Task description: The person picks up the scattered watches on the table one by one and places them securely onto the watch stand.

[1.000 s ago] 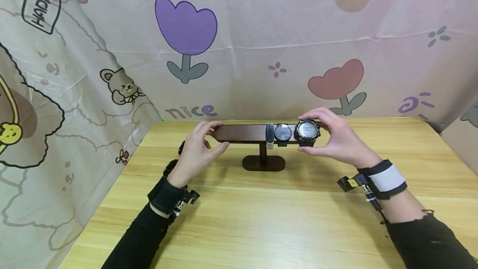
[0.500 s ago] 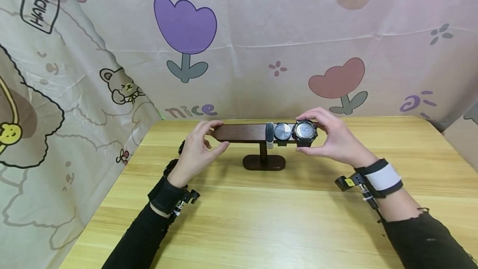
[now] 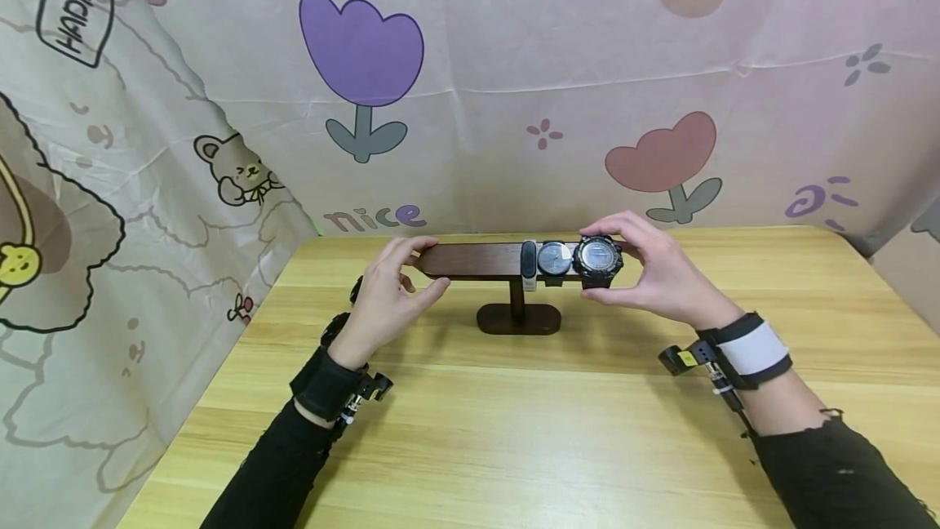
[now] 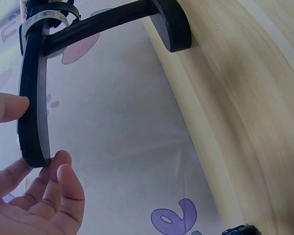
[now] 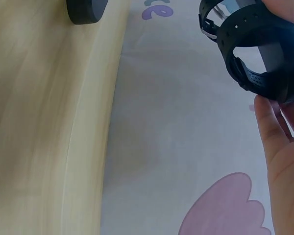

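Note:
A dark brown wooden watch stand (image 3: 470,261) is on the table, its bar level above an oval base (image 3: 518,319). My left hand (image 3: 389,292) holds the bar's left end; in the left wrist view the thumb (image 4: 10,107) presses one face and fingertips touch the tip. With my right hand (image 3: 654,272) I grip a large black sports watch (image 3: 598,255) at the bar's right end, thumb below and fingers above. Its closed strap (image 5: 235,54) loops round the bar in the right wrist view. Beside it sit a round-faced watch (image 3: 555,258) and a slim fitness band (image 3: 529,264).
The light wood table (image 3: 470,431) ends at a back edge right behind the stand. A printed cloth (image 3: 499,162) hangs behind and along the left side. A small black object (image 3: 356,291) shows partly behind my left wrist.
My right hand has moved slightly left along the bar with the large watch, which now sits closer to the round-faced watch. My left hand keeps its hold on the stand.

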Demonstrator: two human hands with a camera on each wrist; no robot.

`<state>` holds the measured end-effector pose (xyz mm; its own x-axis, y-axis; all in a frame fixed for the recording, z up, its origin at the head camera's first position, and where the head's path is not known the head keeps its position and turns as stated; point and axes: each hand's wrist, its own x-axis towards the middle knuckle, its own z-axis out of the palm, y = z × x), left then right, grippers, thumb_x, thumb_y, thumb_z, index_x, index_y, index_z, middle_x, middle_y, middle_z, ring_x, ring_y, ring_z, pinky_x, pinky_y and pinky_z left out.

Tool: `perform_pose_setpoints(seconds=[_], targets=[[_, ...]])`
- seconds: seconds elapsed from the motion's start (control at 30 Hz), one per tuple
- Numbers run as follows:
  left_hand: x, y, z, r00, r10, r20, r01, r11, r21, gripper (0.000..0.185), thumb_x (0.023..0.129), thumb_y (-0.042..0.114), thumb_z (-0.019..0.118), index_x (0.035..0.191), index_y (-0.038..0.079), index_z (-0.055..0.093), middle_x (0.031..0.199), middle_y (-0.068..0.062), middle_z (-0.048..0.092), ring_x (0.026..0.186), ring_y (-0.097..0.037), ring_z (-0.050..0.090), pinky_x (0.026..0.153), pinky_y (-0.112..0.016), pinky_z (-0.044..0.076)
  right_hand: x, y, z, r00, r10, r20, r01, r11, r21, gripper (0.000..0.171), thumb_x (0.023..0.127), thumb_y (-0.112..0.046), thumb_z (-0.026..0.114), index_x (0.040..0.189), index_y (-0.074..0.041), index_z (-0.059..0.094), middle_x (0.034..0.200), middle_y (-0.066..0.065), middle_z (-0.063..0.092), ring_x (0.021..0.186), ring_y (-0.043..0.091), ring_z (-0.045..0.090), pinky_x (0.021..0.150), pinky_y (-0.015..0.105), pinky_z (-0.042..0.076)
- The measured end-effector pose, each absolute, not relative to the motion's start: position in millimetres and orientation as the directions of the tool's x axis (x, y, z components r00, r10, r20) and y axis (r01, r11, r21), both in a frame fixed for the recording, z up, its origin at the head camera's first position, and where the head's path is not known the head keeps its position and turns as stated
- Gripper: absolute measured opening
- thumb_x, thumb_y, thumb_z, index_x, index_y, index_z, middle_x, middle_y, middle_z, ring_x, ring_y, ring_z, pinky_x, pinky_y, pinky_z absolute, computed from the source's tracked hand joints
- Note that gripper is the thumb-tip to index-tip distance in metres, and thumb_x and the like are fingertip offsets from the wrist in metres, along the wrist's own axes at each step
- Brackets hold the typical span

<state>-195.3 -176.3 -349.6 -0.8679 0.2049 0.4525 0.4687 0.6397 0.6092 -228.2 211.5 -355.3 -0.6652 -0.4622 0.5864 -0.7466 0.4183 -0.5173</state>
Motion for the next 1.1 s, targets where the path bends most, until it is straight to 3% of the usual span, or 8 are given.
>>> perform_pose_setpoints(seconds=[0.5, 0.83, 1.1], targets=[[-197.0, -174.2, -348.5, -0.861, 0.227, 0.455, 0.484, 0.64, 0.597, 0.055, 0.092, 0.021, 0.086, 0.142, 0.011, 0.066, 0.131, -0.011, 0.066, 0.112, -0.028, 0.067, 0.073, -0.035, 0.059, -222.4, 214.9, -353.6, -0.688, -0.461, 0.561, -0.725, 0.471, -0.502, 0.087, 0.066, -0.008, 0.104, 0.143, -0.013, 0.064, 0.14, -0.001, 0.062, 0.129, -0.003, 0.052, 0.113, 0.006, 0.038], [-197.3, -175.5, -349.7, -0.853, 0.244, 0.461, 0.498, 0.646, 0.579, 0.059, 0.091, 0.019, 0.086, 0.144, 0.008, 0.063, 0.13, -0.011, 0.065, 0.113, -0.029, 0.066, 0.071, -0.03, 0.055, -220.3, 216.1, -352.7, -0.654, -0.476, 0.589, -0.756, 0.436, -0.487, 0.094, 0.066, -0.006, 0.103, 0.149, -0.014, 0.059, 0.146, 0.005, 0.059, 0.134, -0.002, 0.051, 0.119, 0.011, 0.036], [-195.6, -179.6, -347.3, -0.834, 0.263, 0.485, 0.524, 0.652, 0.548, 0.06, 0.091, 0.019, 0.086, 0.144, 0.008, 0.062, 0.131, -0.013, 0.064, 0.115, -0.029, 0.065, 0.077, -0.037, 0.057, -211.8, 217.0, -337.0, -0.599, -0.446, 0.665, -0.794, 0.439, -0.421, 0.092, 0.064, -0.002, 0.102, 0.146, -0.009, 0.062, 0.142, 0.007, 0.062, 0.134, -0.005, 0.049, 0.116, 0.01, 0.037]])
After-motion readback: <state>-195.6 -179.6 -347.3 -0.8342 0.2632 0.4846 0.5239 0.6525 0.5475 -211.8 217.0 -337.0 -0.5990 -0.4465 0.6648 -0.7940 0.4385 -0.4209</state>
